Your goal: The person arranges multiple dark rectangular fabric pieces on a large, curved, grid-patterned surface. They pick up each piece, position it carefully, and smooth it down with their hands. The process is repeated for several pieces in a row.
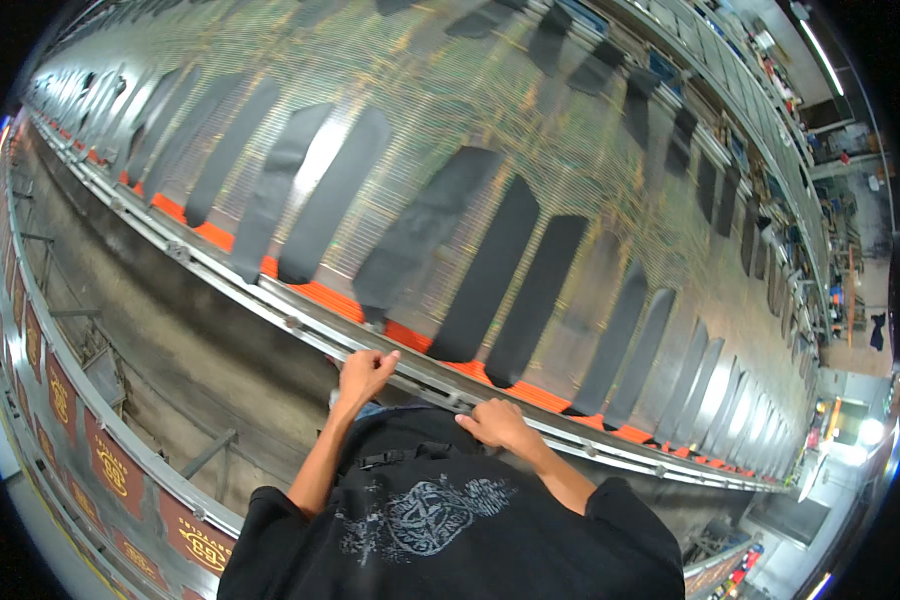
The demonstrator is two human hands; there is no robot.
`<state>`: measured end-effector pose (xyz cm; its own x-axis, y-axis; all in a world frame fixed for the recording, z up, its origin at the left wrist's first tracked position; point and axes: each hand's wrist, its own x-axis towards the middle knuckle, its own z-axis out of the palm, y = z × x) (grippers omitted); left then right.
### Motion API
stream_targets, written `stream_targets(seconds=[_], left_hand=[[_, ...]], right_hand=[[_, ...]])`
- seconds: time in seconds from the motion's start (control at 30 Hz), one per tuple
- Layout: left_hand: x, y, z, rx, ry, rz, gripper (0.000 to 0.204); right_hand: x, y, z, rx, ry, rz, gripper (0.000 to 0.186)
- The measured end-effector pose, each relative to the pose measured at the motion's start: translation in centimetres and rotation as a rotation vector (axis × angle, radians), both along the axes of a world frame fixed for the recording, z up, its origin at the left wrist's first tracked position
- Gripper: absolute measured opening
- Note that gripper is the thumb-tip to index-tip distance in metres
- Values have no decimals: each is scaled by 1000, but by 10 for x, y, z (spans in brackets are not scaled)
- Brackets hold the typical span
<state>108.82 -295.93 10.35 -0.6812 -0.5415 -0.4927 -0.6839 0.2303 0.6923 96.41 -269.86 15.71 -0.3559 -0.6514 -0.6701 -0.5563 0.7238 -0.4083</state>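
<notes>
My left hand (368, 375) is held before the metal rail (288, 322), its fingers curled in and nothing seen in it. My right hand (495, 422) is over the rail farther right, fingers loosely bent and apart, holding nothing that I can see. Whether either hand touches the rail cannot be made out. Beyond the rail, long dark grey strips lie flat on a wide mesh surface (420, 120). Nearest my hands are a broad strip (425, 235), a darker strip (490, 270) and another dark strip (540, 300). Their near ends reach an orange band (410, 337).
More strips (335, 190) run in a row to both sides, and others (595, 70) lie along the far side. A panelled metal barrier (120, 465) curves along the left, with a concrete floor (185, 370) between it and the rail. A bright lamp (871, 432) shines at the far right.
</notes>
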Motion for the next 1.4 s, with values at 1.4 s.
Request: stream_targets(seconds=[1.4], left_hand=[[-75,-191,3,1001,-21,93,95]], right_hand=[[-1,-270,-26,-790,-365,-1437,23]])
